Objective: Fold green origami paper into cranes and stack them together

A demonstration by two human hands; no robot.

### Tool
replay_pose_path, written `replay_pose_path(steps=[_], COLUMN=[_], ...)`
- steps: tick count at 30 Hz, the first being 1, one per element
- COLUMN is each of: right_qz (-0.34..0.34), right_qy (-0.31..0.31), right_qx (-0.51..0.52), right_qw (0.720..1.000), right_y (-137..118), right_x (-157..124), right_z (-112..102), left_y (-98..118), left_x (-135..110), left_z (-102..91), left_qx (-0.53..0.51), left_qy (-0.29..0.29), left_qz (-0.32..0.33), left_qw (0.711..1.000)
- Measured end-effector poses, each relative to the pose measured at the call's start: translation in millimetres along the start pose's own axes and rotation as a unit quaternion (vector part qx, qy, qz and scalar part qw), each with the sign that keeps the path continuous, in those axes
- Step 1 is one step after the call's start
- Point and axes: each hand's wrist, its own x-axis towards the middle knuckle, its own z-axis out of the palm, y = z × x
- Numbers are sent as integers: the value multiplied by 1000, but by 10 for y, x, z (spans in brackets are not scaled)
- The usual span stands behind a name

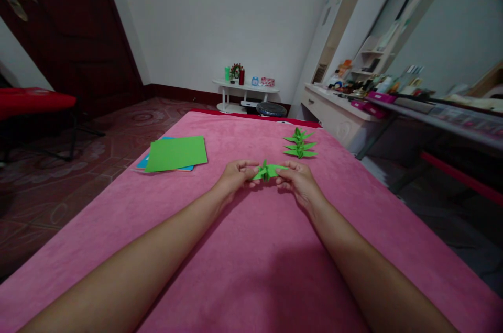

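Observation:
A green origami crane point(266, 171) is stretched between my two hands, just above the pink cloth point(251, 249). My left hand point(237, 176) pinches its left wing between thumb and fingers. The right wing is gripped the same way by my right hand point(295, 178). Beyond my right hand, several finished green cranes point(299, 144) stand in a row, one behind another, wings spread to the sides. To the left of my left hand lies a stack of paper with a green sheet point(176, 154) on top and a blue sheet point(188, 168) showing beneath it.
A white shelf table point(247, 86) with a green cup, a red bottle and flowers stands by the far wall. At right is a white dresser point(338, 108) crowded with bottles and boxes. A red folding chair point(35, 102) stands at left near a dark door point(58, 24).

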Motion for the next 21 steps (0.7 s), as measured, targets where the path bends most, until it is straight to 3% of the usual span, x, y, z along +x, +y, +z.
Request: replay_pose_path(steps=[4,9,15,21], right_qz=[33,66,27,-51], right_qy=[-20,-20,6,37], right_qx=[57,106,38,-36], right_qw=[998,992,999,997], right_y=[7,4,45,193], right_x=[14,18,51,126], right_z=[-17,-40,-76,-142], left_y=[-5,-20,-60,-158], left_x=[64,105,143,195], left_z=[-52,-77,-107,-208], left_qx=[-114,-104,10,180], left_qy=[11,16,61,69], left_qz=[-43,-43,17,121], left_qw=[993,994,998,974])
